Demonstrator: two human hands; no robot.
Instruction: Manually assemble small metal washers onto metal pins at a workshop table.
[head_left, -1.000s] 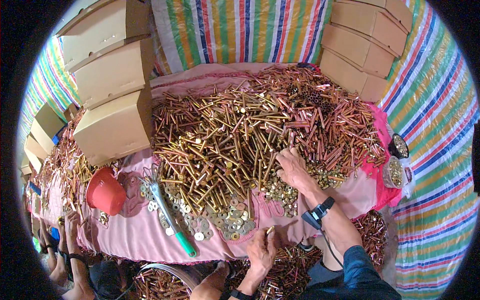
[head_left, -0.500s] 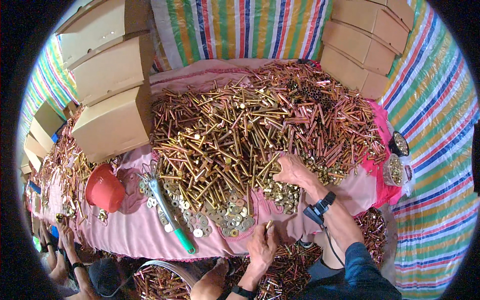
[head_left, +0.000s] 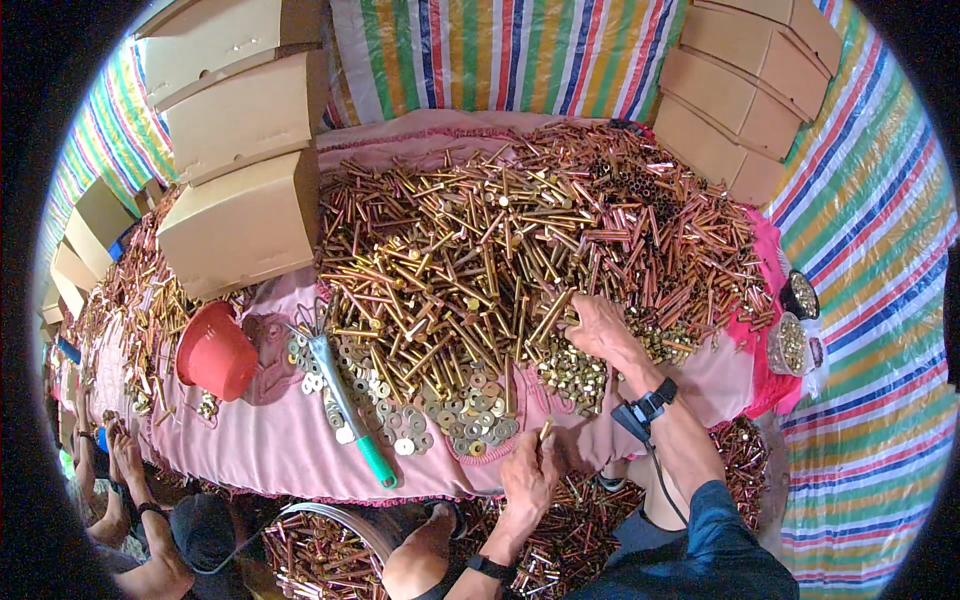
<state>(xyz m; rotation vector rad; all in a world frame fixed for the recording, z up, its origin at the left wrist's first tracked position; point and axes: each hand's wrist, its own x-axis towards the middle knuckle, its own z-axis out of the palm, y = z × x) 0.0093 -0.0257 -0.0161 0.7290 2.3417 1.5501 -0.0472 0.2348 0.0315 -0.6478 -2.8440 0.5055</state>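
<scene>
My left hand (head_left: 528,474) is closed at the front edge of the pink cloth. A short yellowish metal end of a bolt (head_left: 545,431) sticks up between its thumb and fingers; the rest is hidden in the hand. Farther forward, my right hand (head_left: 600,328) reaches in where the heap of long brass-coloured bolts (head_left: 455,290) meets a pile of small nuts (head_left: 578,378). Its fingers are curled, their tips partly hidden, beside a slanting bolt (head_left: 553,317). Flat round washers (head_left: 478,415) lie left of the nuts.
A green-handled metal hand rake (head_left: 350,410) and a tipped red bucket (head_left: 217,352) lie to the left. Cardboard boxes (head_left: 240,220) stand stacked behind. Tubs of small parts (head_left: 787,345) sit at right. Another person's hands (head_left: 122,450) work at far left. More bolts (head_left: 325,555) lie below.
The whole view has shifted slightly. My left hand has risen a little, still pinching the bolt. My right hand has moved slightly right, staying at the edge of the bolts and nuts.
</scene>
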